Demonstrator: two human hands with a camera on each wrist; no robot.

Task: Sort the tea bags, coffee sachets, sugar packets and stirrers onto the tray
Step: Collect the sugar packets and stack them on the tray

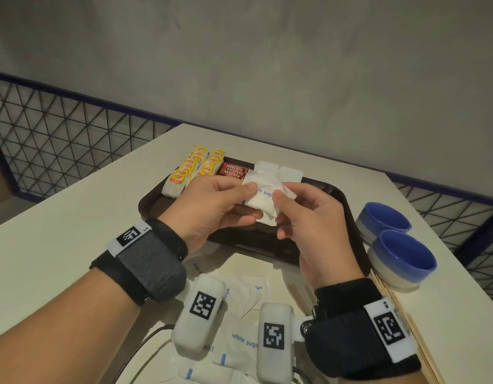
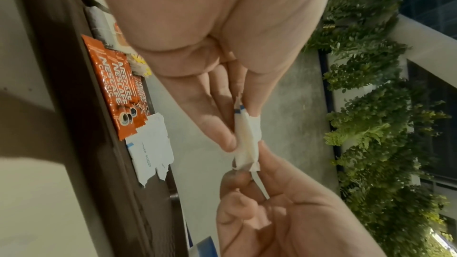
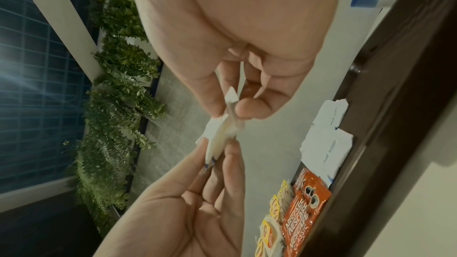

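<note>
Above the brown tray (image 1: 342, 200), left hand (image 1: 212, 206) and right hand (image 1: 311, 217) both pinch white sugar packets (image 1: 260, 199) between them

Your tray (image 1: 342, 198): dark brown | tea bags (image 1: 181, 173): yellow tags, white | coffee sachets (image 1: 234, 171): red, white lettering | sugar packets (image 1: 260, 200): white, blue print | bowls (image 1: 403, 259): blue inside, grey-white outside | table (image 1: 59, 217): cream

Tray (image 1: 342, 199) right half bare; two bowls (image 1: 400, 257) block table's right edge.
</note>
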